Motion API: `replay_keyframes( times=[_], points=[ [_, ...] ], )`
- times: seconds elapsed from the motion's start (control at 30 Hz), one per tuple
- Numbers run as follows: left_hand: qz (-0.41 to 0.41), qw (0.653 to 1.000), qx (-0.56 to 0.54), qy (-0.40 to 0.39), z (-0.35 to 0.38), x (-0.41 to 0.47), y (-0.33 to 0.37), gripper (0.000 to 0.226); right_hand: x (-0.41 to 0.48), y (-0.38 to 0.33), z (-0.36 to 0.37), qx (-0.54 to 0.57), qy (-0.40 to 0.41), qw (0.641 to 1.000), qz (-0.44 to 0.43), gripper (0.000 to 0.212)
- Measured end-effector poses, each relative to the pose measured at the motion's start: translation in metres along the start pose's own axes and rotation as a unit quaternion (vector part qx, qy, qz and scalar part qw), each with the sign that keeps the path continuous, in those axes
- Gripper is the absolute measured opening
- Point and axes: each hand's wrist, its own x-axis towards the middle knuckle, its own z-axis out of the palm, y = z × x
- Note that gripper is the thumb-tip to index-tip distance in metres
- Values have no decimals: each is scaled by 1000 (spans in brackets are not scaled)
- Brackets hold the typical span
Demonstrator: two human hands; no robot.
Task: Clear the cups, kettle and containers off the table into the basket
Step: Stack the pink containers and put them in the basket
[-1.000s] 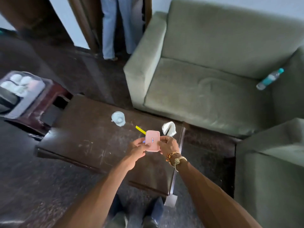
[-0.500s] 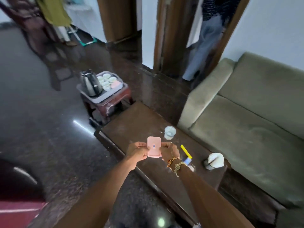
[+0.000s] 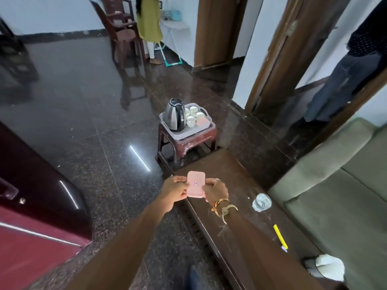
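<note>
A small pink container (image 3: 195, 184) is held between both hands above the near corner of the dark wooden table (image 3: 240, 185). My left hand (image 3: 174, 190) grips its left side and my right hand (image 3: 216, 189) grips its right side. Ahead, a grey basket (image 3: 183, 133) sits on a maroon stool (image 3: 186, 143). In it stand a steel kettle (image 3: 174, 115), several white cups (image 3: 193, 115) and another pink container (image 3: 204, 122). A clear glass (image 3: 261, 202) stands on the table to the right of my hands.
A yellow pen (image 3: 280, 237) and a dark cup holding white tissue (image 3: 323, 266) lie on the table near right. A green sofa (image 3: 345, 181) borders the table's far side. A dark red cabinet (image 3: 31, 195) stands left. Two people stand at the back, by a chair (image 3: 122, 28) and in a doorway.
The view has swung left, from the sofa toward the stool and basket. Both hands still hold the pink container, carried from mid-table to the table's corner nearest the basket.
</note>
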Motion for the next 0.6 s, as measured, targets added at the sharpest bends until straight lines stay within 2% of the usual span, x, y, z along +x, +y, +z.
replay_keyframes(
  times=[0.13, 0.27, 0.4, 0.6],
  points=[
    [-15, 1000, -10, 8, -17, 39, 16, 21, 42, -17, 29, -11, -26, 1000, 0, 36],
    [-2, 999, 32, 14, -37, 72, 45, 23, 84, -49, 53, -11, -41, 999, -13, 34],
    [-1, 999, 9, 45, -52, 98, 82, 18, 114, -92, 70, -7, -56, 998, -33, 35],
    [-2, 996, 4, 91, -86, 144, 118, 25, 154, -147, 103, -20, -67, 996, -52, 34]
  ],
)
